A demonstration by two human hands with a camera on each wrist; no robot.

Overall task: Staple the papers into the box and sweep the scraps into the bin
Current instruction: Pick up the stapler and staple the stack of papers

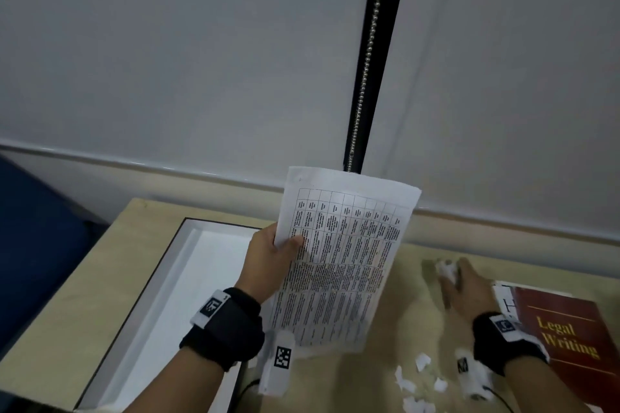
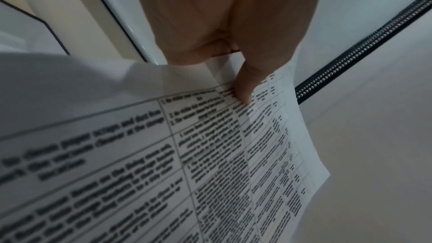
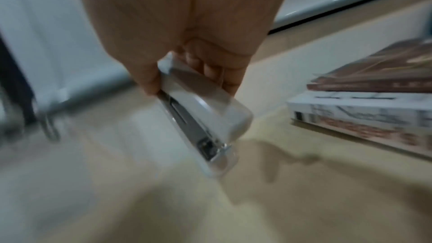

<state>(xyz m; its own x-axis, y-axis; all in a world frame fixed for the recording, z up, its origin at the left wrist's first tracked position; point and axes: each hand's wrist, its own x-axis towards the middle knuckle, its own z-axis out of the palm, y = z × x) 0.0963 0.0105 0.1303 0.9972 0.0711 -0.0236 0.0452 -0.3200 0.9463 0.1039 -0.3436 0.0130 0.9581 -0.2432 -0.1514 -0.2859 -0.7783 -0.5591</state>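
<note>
My left hand [image 1: 280, 255] holds a sheaf of printed papers [image 1: 339, 261] upright above the table, thumb on the front page and fingers behind. The left wrist view shows the thumb [image 2: 245, 84] pressing on the papers [image 2: 210, 154]. The open white box [image 1: 188, 278] lies under and to the left of that hand. Over the table to the right, my right hand [image 1: 464, 287] is blurred; in the right wrist view it [image 3: 187, 47] grips a white stapler [image 3: 205, 112], nose pointing down at the tabletop. Torn white scraps [image 1: 422, 379] lie near my right wrist.
A red book titled Legal Writing [image 1: 570, 339] sits on another book at the right edge, and the stack of books [image 3: 364, 103] also shows in the right wrist view. A blind with a bead chain [image 1: 369, 60] hangs behind the wooden table [image 1: 402, 305]. No bin is in view.
</note>
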